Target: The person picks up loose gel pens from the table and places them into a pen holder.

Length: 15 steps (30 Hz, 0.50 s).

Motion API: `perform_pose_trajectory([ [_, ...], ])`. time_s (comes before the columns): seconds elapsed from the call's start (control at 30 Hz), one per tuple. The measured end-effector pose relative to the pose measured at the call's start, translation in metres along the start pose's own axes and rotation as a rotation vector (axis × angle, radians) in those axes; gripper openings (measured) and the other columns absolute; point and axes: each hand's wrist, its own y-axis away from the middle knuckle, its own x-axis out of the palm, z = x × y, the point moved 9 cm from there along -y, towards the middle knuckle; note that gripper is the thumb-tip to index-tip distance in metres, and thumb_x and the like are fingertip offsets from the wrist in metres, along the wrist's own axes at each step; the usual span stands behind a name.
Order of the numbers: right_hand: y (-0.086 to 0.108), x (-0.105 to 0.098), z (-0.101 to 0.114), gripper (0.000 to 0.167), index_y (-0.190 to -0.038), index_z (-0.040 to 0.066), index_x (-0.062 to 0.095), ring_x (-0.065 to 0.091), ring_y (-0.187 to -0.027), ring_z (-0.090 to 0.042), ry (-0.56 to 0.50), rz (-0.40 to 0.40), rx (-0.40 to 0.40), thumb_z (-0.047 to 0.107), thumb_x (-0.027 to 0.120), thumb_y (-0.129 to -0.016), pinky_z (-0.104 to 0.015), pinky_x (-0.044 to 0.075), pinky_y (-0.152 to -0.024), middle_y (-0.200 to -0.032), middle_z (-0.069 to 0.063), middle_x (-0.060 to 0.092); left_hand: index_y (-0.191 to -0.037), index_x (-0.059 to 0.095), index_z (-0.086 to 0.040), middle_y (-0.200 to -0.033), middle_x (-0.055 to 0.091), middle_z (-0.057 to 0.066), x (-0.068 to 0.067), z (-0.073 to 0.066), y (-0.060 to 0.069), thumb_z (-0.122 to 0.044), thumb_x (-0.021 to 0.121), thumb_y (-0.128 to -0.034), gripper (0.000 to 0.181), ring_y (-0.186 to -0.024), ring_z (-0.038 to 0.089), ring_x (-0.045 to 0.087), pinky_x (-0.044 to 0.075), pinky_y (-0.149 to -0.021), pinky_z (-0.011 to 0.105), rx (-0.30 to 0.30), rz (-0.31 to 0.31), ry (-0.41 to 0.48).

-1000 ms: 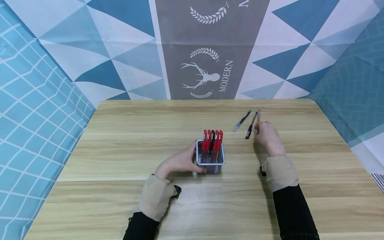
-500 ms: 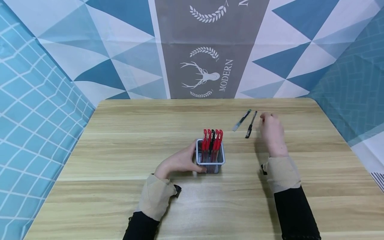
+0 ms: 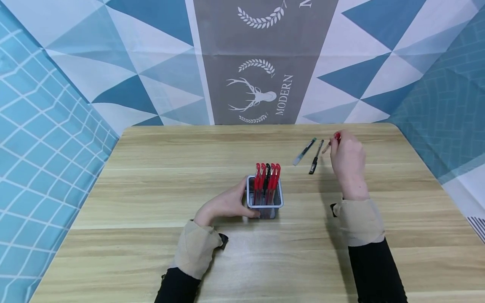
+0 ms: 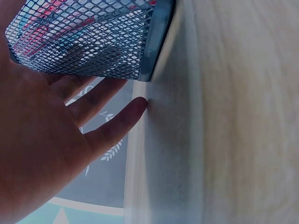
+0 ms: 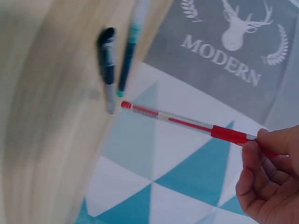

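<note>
My left hand holds a small grey metal mesh pen holder from its left side, thumb along the near face. In the left wrist view, fingers lie spread by the mesh wall. Several red pens and a black pen stand upright in the holder, cap ends up. My right hand is raised above the far right of the table. It pinches a red gel pen near its red cap between thumb and index finger; the pen's clear barrel points away from the palm.
On the wooden table, left of my right hand, lie a black pen and a green-tipped pen, side by side and slanted. Patterned cloth hangs behind the table and at both sides.
My right hand has lifted the red pen off the table, moved slightly right and tilted it. The left hand and the pen holder stay in place.
</note>
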Motion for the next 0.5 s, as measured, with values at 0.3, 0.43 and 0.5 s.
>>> perform_pose_trajectory([
  [0.3, -0.001, -0.023, 0.028, 0.029, -0.094, -0.009, 0.055, 0.055, -0.067, -0.037, -0.056, -0.016, 0.019, 0.019, 0.046, -0.094, -0.046, 0.046, -0.058, -0.08, -0.022, 0.057, -0.136, 0.025, -0.021, -0.131, 0.045, -0.001, 0.0, 0.0, 0.0, -0.02, 0.08, -0.0634, 0.092, -0.123, 0.013, 0.04, 0.03, -0.104, 0.035, 0.005, -0.008, -0.005],
  [0.43, 0.001, -0.036, 0.044, 0.03, -0.096, -0.01, 0.054, 0.056, -0.071, -0.037, -0.116, -0.033, -0.008, 0.018, 0.045, -0.094, -0.046, 0.047, -0.061, -0.083, -0.023, 0.057, -0.137, 0.024, -0.021, -0.131, 0.046, 0.0, 0.0, 0.0, 0.0, -0.02, 0.08, -0.0635, 0.093, -0.123, 0.013, 0.04, 0.03, -0.104, 0.035, -0.001, -0.006, -0.003],
  [0.5, 0.003, -0.043, 0.052, 0.029, -0.101, -0.01, 0.054, 0.057, -0.073, -0.036, -0.15, -0.047, -0.026, 0.018, 0.047, -0.094, -0.046, 0.048, -0.063, -0.087, -0.023, 0.058, -0.137, 0.024, -0.021, -0.131, 0.046, 0.0, 0.0, 0.001, 0.0, -0.019, 0.08, -0.0636, 0.093, -0.122, 0.014, 0.041, 0.031, -0.104, 0.035, -0.006, -0.003, 0.002],
])
